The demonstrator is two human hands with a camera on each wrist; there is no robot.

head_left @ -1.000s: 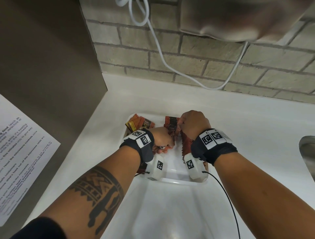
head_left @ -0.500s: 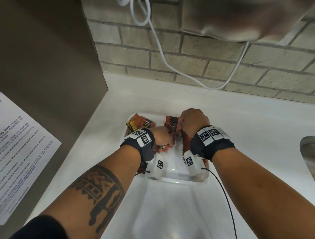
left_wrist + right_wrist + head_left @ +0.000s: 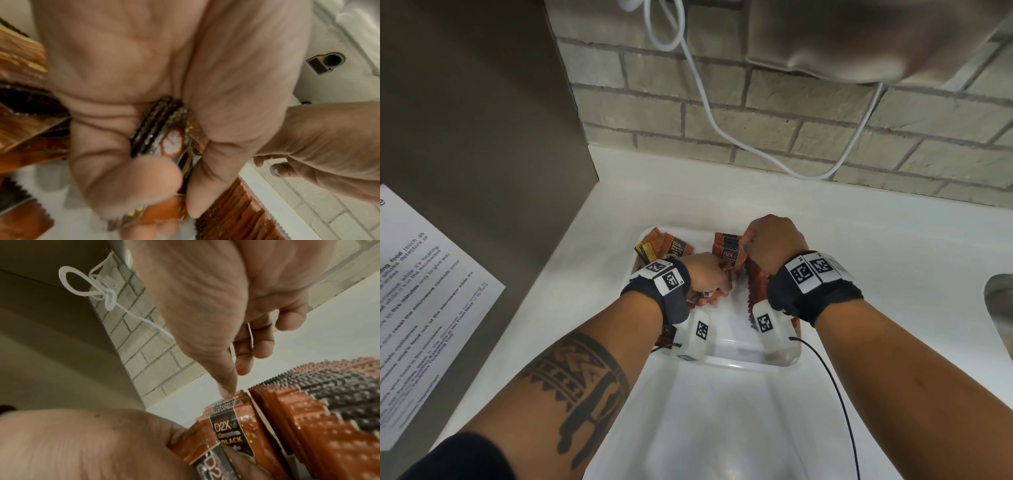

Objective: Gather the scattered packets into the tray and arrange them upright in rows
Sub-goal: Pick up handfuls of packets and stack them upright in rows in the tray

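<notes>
Glossy orange-brown foil packets (image 3: 727,255) with serrated, crimped edges; smooth white plastic tray (image 3: 736,359) on a smooth, faintly glossy white countertop (image 3: 893,246); rough matt grey brick wall (image 3: 774,113); smooth white rubbery cable (image 3: 709,106); matt black cloth wristbands (image 3: 822,298).

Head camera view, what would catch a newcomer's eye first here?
Both hands work in the white tray on the counter: the left hand grips a small bundle of packets, while the right hand fingers the upright row of orange packets. Behind, a white cable hangs down the brick wall.
</notes>
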